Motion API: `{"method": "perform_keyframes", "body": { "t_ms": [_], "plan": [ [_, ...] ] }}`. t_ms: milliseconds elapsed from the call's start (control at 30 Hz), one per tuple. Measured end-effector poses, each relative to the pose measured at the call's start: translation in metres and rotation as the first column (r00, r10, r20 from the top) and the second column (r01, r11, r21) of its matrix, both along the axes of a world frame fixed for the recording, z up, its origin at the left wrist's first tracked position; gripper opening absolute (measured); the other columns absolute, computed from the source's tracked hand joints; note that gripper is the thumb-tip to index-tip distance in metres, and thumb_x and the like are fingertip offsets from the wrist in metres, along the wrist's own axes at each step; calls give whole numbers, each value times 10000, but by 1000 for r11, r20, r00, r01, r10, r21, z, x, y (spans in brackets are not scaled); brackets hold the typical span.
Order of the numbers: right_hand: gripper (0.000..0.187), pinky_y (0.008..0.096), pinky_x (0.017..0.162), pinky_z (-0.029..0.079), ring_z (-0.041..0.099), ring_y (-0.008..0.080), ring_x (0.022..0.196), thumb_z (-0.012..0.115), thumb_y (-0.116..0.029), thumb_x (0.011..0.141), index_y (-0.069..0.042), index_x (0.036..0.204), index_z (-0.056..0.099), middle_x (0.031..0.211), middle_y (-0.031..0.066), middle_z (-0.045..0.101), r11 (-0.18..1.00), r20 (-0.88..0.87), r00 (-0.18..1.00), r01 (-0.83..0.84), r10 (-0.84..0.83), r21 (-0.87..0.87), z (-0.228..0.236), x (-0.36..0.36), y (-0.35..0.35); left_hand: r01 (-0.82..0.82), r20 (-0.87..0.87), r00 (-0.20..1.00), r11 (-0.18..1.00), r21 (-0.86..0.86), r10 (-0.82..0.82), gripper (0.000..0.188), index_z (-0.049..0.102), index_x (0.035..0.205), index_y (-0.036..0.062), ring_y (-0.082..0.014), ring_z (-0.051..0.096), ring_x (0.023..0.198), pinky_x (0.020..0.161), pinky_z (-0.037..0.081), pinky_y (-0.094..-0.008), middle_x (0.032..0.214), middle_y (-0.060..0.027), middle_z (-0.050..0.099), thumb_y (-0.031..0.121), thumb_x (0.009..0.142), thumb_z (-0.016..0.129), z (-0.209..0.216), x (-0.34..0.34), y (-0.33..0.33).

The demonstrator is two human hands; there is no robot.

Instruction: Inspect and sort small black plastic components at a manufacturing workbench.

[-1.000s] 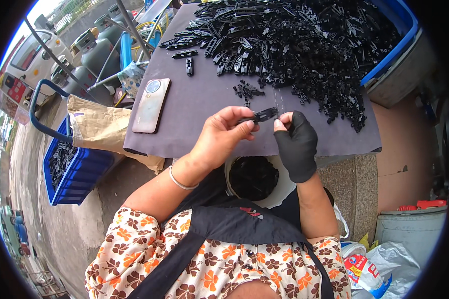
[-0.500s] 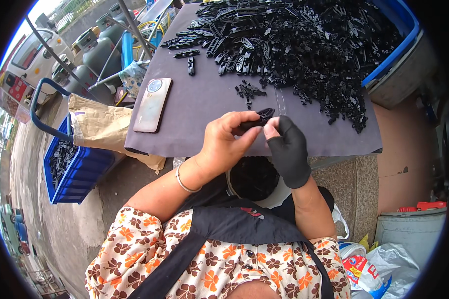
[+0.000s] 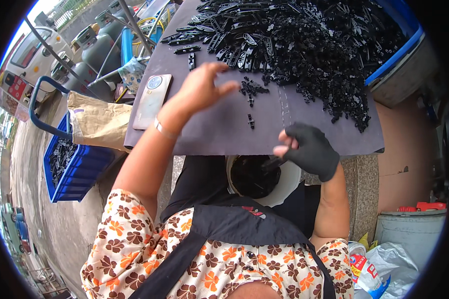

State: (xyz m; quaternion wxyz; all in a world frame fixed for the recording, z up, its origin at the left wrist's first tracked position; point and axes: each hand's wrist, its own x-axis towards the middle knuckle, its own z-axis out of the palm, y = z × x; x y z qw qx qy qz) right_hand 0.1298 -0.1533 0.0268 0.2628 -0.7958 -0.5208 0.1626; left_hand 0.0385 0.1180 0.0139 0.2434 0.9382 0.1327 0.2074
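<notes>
My left hand (image 3: 204,89) is over the cloth-covered table (image 3: 209,134), its fingers apart and holding nothing, just short of the heap of black plastic parts (image 3: 254,30). Near the front edge is my right hand (image 3: 312,149), in a black fingerless glove, thumb and fingers parted. Just below its fingertips, over a white bucket (image 3: 290,182) between my knees, a black plastic piece (image 3: 273,163) shows blurred and apparently loose. Small black clips (image 3: 254,88) lie in a little cluster between my hands, and a single clip (image 3: 251,121) sits nearer the edge.
A phone (image 3: 153,99) lies at the table's left. Beside the table stand a blue crate (image 3: 80,177) of black parts and a brown paper sack (image 3: 102,119). Grey gas cylinders (image 3: 95,50) stand behind. A blue-rimmed bin (image 3: 396,57) adjoins the far right; a grey barrel (image 3: 409,234) is near right.
My hands have parted. The left has let go of the black piece and moved forward and left. The right has shifted right and down, the piece now over the bucket.
</notes>
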Motion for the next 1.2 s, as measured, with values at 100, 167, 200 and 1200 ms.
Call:
{"method": "perform_keyframes", "body": {
  "t_ms": [100,167,200,1200],
  "plan": [
    [224,318,622,473,581,236,647,696,-165,724,-75,918,629,780,105,597,927,302,952,-71,-47,368,-19,-9,32,-103,-75,990,972,211,122,620,484,1255,70,-305,560,1043,906,448,-397,1112,-182,589,373,761,703,-18,39,33],
    [221,350,640,485,592,273,724,670,-173,751,-85,948,621,802,107,604,916,380,924,-117,-41,384,-28,-20,52,-104,-52,991,943,316,126,514,507,1229,100,-302,563,1039,889,457,-394,1076,-163,591,304,788,673,-33,53,35],
    [198,354,650,488,591,275,746,657,-167,759,-86,936,624,804,104,602,957,452,891,-84,-52,277,-32,-23,59,-94,-71,990,950,298,121,476,518,1218,109,-317,570,1004,866,463,-397,1061,-160,586,272,793,661,-32,59,31],
    [192,294,602,488,608,241,695,682,19,729,-48,884,589,864,102,626,687,447,893,-292,-53,665,-11,-13,28,278,161,943,423,-863,-291,292,559,1133,-41,-92,619,759,674,517,-219,874,-47,644,21,854,616,7,-39,-83]
  ]
}}
